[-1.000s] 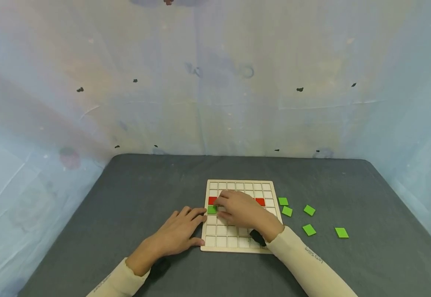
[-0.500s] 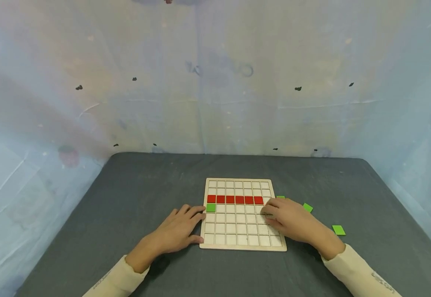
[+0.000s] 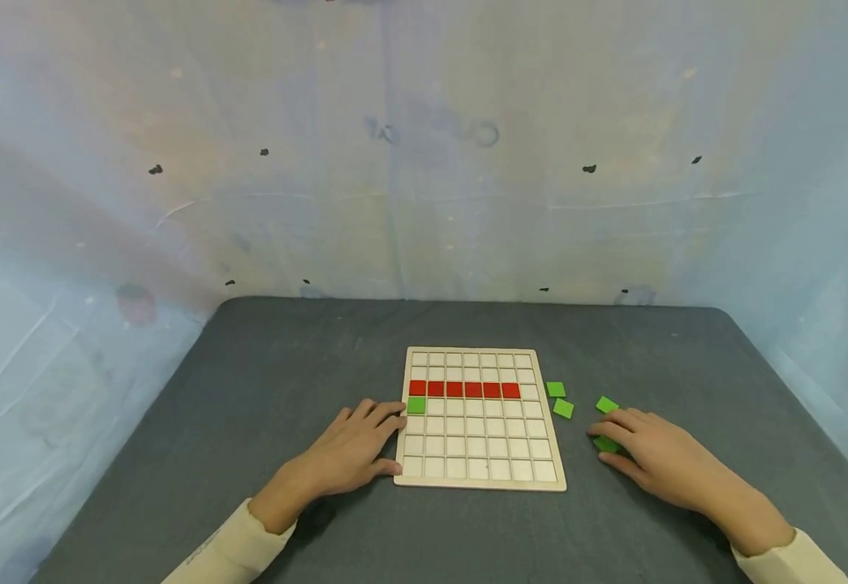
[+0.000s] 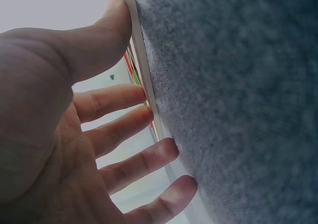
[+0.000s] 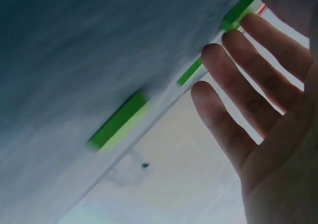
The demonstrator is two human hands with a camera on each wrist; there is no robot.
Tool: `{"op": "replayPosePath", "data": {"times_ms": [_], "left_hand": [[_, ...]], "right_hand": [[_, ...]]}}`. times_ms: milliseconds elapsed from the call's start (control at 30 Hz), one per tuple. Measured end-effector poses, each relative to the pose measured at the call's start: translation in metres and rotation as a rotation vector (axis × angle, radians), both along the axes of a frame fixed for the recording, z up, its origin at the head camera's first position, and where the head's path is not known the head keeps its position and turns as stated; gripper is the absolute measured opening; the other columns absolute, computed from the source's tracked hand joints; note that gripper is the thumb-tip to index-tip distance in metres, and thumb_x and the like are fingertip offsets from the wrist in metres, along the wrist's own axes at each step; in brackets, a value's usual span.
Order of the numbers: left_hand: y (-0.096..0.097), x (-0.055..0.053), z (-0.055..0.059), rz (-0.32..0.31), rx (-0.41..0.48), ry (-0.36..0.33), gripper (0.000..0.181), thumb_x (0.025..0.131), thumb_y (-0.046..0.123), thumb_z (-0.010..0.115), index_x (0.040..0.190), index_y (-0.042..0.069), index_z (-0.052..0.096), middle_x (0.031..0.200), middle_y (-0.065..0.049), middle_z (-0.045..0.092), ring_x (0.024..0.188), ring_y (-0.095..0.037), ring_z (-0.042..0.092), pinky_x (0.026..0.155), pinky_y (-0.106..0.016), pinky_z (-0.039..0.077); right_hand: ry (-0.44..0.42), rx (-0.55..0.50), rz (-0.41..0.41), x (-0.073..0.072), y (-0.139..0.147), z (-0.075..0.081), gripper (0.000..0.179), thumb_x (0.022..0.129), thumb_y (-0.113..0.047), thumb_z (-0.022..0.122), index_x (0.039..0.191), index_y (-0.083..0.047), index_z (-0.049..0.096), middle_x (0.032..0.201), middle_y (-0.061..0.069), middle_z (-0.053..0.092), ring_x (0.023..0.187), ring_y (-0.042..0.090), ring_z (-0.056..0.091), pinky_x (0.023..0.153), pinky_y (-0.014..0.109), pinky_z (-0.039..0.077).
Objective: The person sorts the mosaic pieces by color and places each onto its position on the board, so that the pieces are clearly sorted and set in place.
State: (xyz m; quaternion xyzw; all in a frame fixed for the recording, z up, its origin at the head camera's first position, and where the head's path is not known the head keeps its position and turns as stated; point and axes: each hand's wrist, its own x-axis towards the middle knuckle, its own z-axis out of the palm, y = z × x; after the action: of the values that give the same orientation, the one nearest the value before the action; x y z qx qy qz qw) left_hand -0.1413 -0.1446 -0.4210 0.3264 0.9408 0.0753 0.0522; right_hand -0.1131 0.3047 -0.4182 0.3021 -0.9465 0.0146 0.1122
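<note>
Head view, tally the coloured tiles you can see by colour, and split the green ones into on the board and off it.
Red tiles on the board: 6
Green tile on the board: 1
Loose green tiles off the board: 4, one partly covered by the right hand
Total: 11 in sight; any fully hidden under the hands are not counted

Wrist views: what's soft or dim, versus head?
Left wrist: grey cloth-like tabletop blurs at right, left hand shadowed. Right wrist: leftmost flat green square tile has smeared edges, right hand dim against pale fabric backdrop. Head: fairly even light, pale wooden grid board clearly readable.
</note>
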Motion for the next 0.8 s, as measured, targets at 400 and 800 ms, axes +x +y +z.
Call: {"op": "replayPosePath", "data": {"times_ms": [400,800], "left_hand": [[0.001,-0.001,0.001,0.009,-0.002,-0.006,0.066,0.091,0.051,0.066,0.145,0.016,0.052,0.155,-0.002,0.041,0.133,-0.027,0.042,0.099,-0.051,0.04],[0.002,-0.001,0.001,0.014,-0.016,-0.02,0.065,0.091,0.052,0.064,0.145,0.018,0.051,0.156,-0.001,0.039,0.134,-0.027,0.042,0.101,-0.053,0.04]], "right_hand": [[0.032,-0.017,-0.145,0.015,0.057,-0.004,0.034,0.081,-0.034,0.082,0.111,-0.026,0.071,0.105,-0.01,0.064,0.088,0.014,0.064,0.072,0.038,0.053],[-0.065,-0.058,-0.19,0.021,0.069,-0.003,0.035,0.082,-0.029,0.082,0.115,-0.028,0.07,0.109,-0.008,0.065,0.095,0.021,0.065,0.074,0.042,0.054]]}}
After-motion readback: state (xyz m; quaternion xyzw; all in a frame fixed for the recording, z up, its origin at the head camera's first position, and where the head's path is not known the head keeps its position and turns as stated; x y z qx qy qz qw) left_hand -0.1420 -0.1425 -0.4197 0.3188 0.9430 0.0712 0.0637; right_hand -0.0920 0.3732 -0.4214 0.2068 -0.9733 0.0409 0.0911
